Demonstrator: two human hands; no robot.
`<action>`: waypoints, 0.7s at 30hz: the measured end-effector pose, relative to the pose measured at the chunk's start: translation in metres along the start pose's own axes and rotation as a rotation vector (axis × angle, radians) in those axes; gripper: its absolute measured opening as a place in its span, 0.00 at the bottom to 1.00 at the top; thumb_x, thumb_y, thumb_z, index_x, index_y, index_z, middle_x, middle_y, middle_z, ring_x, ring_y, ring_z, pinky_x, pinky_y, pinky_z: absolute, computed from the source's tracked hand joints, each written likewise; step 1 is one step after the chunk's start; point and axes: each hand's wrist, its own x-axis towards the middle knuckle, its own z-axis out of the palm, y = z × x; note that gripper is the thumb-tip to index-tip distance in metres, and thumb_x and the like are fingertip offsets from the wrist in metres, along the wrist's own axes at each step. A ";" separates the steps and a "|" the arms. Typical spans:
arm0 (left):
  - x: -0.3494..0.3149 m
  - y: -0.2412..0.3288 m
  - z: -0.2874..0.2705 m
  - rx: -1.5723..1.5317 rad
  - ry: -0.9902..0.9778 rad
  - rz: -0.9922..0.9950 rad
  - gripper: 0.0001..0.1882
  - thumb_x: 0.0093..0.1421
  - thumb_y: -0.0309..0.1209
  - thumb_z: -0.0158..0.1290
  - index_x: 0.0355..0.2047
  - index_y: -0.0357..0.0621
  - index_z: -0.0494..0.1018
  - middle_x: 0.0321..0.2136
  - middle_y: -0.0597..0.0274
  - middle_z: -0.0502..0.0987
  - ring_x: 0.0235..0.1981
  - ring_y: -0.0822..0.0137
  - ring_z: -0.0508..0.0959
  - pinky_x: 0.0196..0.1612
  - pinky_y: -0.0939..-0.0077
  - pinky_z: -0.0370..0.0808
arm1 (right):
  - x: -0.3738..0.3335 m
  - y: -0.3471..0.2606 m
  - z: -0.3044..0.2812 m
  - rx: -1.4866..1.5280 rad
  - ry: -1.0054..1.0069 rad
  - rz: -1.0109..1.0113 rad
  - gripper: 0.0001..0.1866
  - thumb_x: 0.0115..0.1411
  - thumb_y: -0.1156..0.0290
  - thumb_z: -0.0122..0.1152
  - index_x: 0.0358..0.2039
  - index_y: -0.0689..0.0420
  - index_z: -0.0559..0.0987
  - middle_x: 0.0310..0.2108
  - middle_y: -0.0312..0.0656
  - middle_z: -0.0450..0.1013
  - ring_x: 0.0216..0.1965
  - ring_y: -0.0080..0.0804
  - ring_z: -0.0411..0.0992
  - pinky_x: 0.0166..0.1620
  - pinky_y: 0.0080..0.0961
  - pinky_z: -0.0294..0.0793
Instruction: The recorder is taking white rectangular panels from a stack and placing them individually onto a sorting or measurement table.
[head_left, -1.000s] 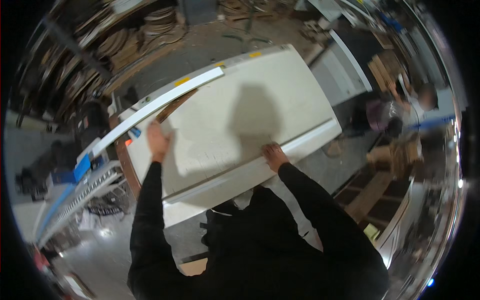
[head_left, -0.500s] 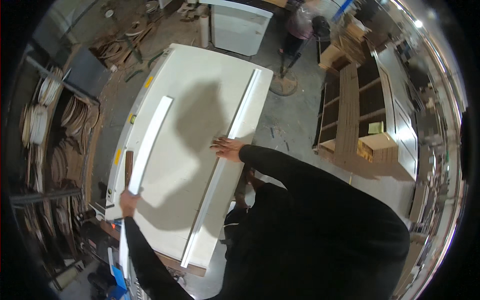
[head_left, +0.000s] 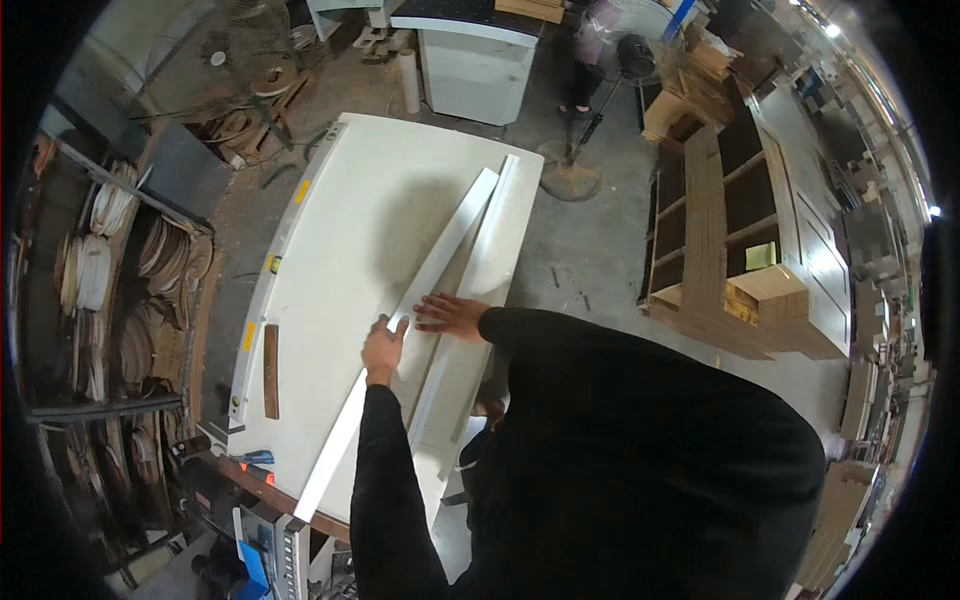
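Gripping slanted wht strip (head_left: 427, 272), L hand (head_left: 382, 350) fingers clamped; R hand (head_left: 453, 316) fingers apart nearby.

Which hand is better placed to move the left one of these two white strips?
Probably the left hand: it grips the left white strip, whereas the right hand stretches over the right white strip.

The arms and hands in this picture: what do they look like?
The left sleeve and right sleeve are long and black, reaching the wrists, without visible markings or cables. The left hand and right hand wear no gloves.
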 end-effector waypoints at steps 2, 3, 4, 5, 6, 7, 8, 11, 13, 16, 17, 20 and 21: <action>0.003 0.014 0.011 -0.085 -0.064 0.061 0.29 0.74 0.49 0.47 0.62 0.39 0.72 0.53 0.42 0.80 0.54 0.41 0.80 0.57 0.51 0.77 | -0.002 0.007 0.011 0.020 0.051 0.009 0.48 0.64 0.70 0.59 0.79 0.35 0.46 0.81 0.44 0.39 0.81 0.49 0.39 0.80 0.51 0.44; 0.002 0.018 0.017 -0.114 0.000 0.139 0.26 0.74 0.46 0.47 0.62 0.39 0.72 0.54 0.41 0.80 0.54 0.40 0.80 0.57 0.51 0.76 | -0.002 0.010 0.019 0.067 0.099 0.015 0.48 0.64 0.71 0.60 0.79 0.36 0.47 0.81 0.43 0.39 0.81 0.48 0.39 0.80 0.51 0.45; 0.001 0.013 0.029 -0.136 0.072 0.207 0.24 0.74 0.42 0.47 0.62 0.39 0.72 0.54 0.40 0.80 0.54 0.39 0.79 0.57 0.50 0.76 | 0.000 0.009 0.022 0.117 0.152 0.008 0.47 0.63 0.71 0.60 0.79 0.37 0.49 0.81 0.43 0.40 0.81 0.48 0.39 0.80 0.50 0.45; 0.000 0.014 0.037 -0.181 0.105 0.249 0.22 0.74 0.39 0.47 0.61 0.38 0.73 0.54 0.40 0.79 0.55 0.39 0.79 0.58 0.50 0.76 | 0.000 0.008 0.028 0.059 0.219 0.013 0.45 0.63 0.71 0.60 0.78 0.38 0.53 0.80 0.42 0.43 0.80 0.46 0.42 0.79 0.50 0.47; -0.003 0.016 0.045 -0.226 0.125 0.293 0.21 0.73 0.37 0.47 0.60 0.38 0.73 0.55 0.40 0.79 0.56 0.39 0.78 0.58 0.50 0.76 | 0.001 0.009 0.026 0.077 0.228 0.009 0.45 0.63 0.71 0.60 0.78 0.38 0.53 0.80 0.42 0.43 0.80 0.46 0.42 0.79 0.50 0.47; -0.006 0.022 0.050 -0.247 0.069 0.265 0.20 0.75 0.37 0.44 0.59 0.40 0.75 0.53 0.41 0.80 0.54 0.41 0.79 0.56 0.51 0.76 | 0.000 0.010 0.021 0.065 0.160 0.005 0.43 0.66 0.69 0.57 0.78 0.37 0.51 0.80 0.41 0.44 0.80 0.46 0.42 0.80 0.49 0.45; -0.011 0.027 0.057 -0.230 0.057 0.263 0.20 0.75 0.37 0.44 0.59 0.40 0.75 0.53 0.41 0.80 0.54 0.41 0.79 0.56 0.51 0.76 | -0.002 0.013 0.019 0.049 0.096 0.003 0.41 0.69 0.67 0.53 0.78 0.36 0.49 0.80 0.41 0.44 0.81 0.45 0.41 0.80 0.49 0.44; -0.035 0.039 0.064 -0.539 0.011 0.095 0.21 0.76 0.38 0.42 0.58 0.39 0.76 0.51 0.39 0.81 0.53 0.38 0.80 0.55 0.54 0.76 | -0.001 0.000 0.032 0.029 0.272 0.025 0.35 0.70 0.65 0.54 0.75 0.34 0.58 0.79 0.38 0.49 0.79 0.43 0.46 0.79 0.48 0.49; -0.048 0.056 0.055 -0.578 0.002 0.145 0.21 0.75 0.37 0.43 0.59 0.38 0.74 0.48 0.36 0.81 0.50 0.36 0.80 0.53 0.51 0.76 | -0.003 0.009 0.039 0.090 0.414 0.029 0.30 0.69 0.64 0.55 0.71 0.32 0.66 0.77 0.36 0.53 0.78 0.41 0.52 0.78 0.48 0.53; -0.068 0.076 0.042 -0.336 -0.057 0.176 0.22 0.73 0.35 0.47 0.62 0.37 0.70 0.48 0.36 0.81 0.49 0.35 0.79 0.52 0.47 0.76 | -0.002 0.011 0.038 0.080 0.430 0.024 0.29 0.68 0.63 0.57 0.69 0.34 0.68 0.75 0.36 0.58 0.76 0.42 0.55 0.78 0.47 0.53; -0.074 0.089 0.037 -0.263 -0.098 0.100 0.24 0.71 0.34 0.51 0.64 0.36 0.67 0.50 0.37 0.79 0.50 0.34 0.78 0.52 0.46 0.75 | -0.001 0.011 0.042 0.097 0.436 0.020 0.29 0.68 0.63 0.57 0.69 0.34 0.68 0.75 0.36 0.58 0.76 0.42 0.55 0.78 0.47 0.53; -0.084 0.100 0.049 -0.147 0.022 0.067 0.23 0.71 0.33 0.52 0.62 0.34 0.68 0.52 0.37 0.78 0.52 0.36 0.76 0.53 0.48 0.73 | 0.000 0.012 0.046 0.131 0.412 0.010 0.28 0.65 0.62 0.61 0.67 0.38 0.71 0.72 0.39 0.63 0.75 0.42 0.57 0.78 0.47 0.53; -0.088 0.098 0.056 -0.065 0.084 0.083 0.21 0.72 0.34 0.50 0.60 0.34 0.70 0.52 0.39 0.78 0.53 0.39 0.76 0.55 0.49 0.71 | -0.001 0.017 0.045 0.171 0.401 -0.028 0.31 0.61 0.58 0.65 0.66 0.40 0.73 0.71 0.41 0.64 0.75 0.44 0.58 0.78 0.48 0.53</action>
